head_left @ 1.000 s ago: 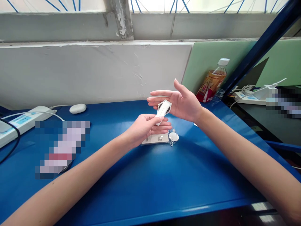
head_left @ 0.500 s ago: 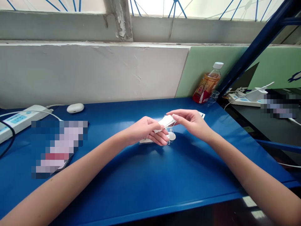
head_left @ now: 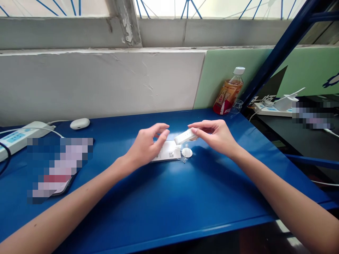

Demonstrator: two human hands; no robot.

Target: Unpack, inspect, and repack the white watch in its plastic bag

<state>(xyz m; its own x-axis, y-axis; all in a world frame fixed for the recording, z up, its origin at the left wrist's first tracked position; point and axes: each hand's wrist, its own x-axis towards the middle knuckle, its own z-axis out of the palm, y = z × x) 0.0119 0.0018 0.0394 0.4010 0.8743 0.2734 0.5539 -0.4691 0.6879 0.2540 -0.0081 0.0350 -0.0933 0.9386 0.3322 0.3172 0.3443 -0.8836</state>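
Note:
My right hand (head_left: 214,135) pinches a small white oblong piece (head_left: 184,137) by one end, just above the blue table (head_left: 164,204). My left hand (head_left: 147,145) hovers beside it with fingers curled and apart, holding nothing. Under my left hand lies a flat white card or package (head_left: 167,152) with small print. A small white round disc (head_left: 186,152) with a little chain rests on the table next to the card.
A white earbud case (head_left: 79,123) and a white power strip (head_left: 18,136) with cables sit at the far left. A blurred phone-like item (head_left: 57,169) lies left. A tea bottle (head_left: 227,92) stands at the back right. Another power strip (head_left: 272,107) sits beyond the blue post.
The white piece passed from my left hand to my right hand. My left hand let go and opened. My right hand came down from an open, raised pose and pinched the piece.

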